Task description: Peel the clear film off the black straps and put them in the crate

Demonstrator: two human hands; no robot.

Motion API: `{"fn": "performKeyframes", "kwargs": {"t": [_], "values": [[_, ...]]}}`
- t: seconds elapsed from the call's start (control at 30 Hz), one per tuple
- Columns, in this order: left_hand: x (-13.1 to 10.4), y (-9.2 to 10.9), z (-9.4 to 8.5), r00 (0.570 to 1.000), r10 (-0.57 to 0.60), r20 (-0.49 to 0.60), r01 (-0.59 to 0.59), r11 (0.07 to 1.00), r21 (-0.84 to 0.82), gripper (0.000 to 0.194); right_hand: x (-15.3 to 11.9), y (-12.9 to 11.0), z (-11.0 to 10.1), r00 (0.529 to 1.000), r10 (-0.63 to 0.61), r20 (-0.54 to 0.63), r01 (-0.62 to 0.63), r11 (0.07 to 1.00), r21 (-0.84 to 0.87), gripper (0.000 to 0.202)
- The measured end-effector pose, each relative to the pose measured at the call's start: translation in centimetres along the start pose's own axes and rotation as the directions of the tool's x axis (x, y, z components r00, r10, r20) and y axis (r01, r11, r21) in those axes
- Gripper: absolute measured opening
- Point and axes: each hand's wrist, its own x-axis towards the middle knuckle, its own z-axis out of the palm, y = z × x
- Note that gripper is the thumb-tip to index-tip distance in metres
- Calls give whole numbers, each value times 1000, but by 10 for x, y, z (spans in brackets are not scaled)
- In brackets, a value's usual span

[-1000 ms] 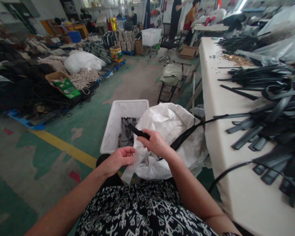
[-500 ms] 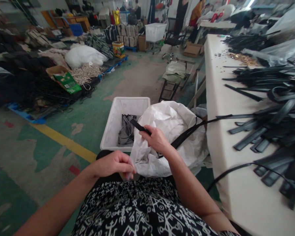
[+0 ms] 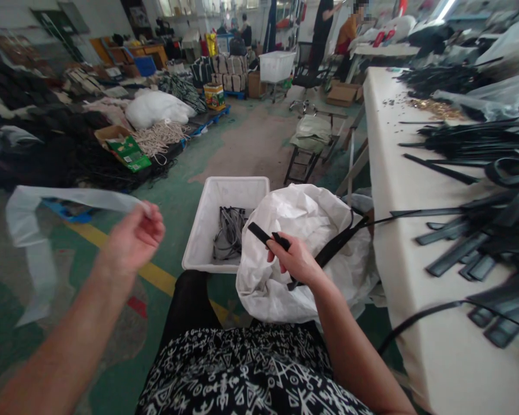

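Out to the left, my left hand (image 3: 132,239) pinches one end of a long, whitish see-through strip (image 3: 37,242), which trails behind it through the air. My right hand (image 3: 292,256) grips black straps (image 3: 259,232) whose ends stick out past the fingers. From that hand their length (image 3: 341,239) runs right over a white sack (image 3: 305,210) toward the table. Left of the sack, a white plastic bin (image 3: 194,233) on the floor holds grey and black cords (image 3: 229,230).
On the right, a table with a pale cover (image 3: 383,150) bears heaps of black straps (image 3: 471,230) and small gold-coloured parts (image 3: 436,108). A folding stool (image 3: 309,135) stands beyond the sack. Goods on pallets (image 3: 71,213) lie at left. People are at the back.
My left hand has swung from the sack's edge up and far left, drawing the whitish strip with it. My right hand stays over the sack with the straps. The view has shifted slightly.
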Motion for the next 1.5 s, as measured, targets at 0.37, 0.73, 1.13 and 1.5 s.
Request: {"fn": "performKeyframes", "kwargs": {"t": [0.37,0.73,1.13,1.5], "values": [[-23,-155,-8,948,-312,-57,270,888,-373,14,-28,-23,48,967,-125,222,221,844,-488,25],[-41,-163,5,946,-323,10,304,879,-368,18,-16,-21,65,977,-93,194,195,764,-615,22],[-39,-161,10,935,-354,30,333,844,-422,20,-12,-19,63,983,-79,167,171,731,-661,16],[-39,-173,8,930,-368,19,342,844,-412,20,-11,-12,66,981,-59,185,169,727,-666,19]]}}
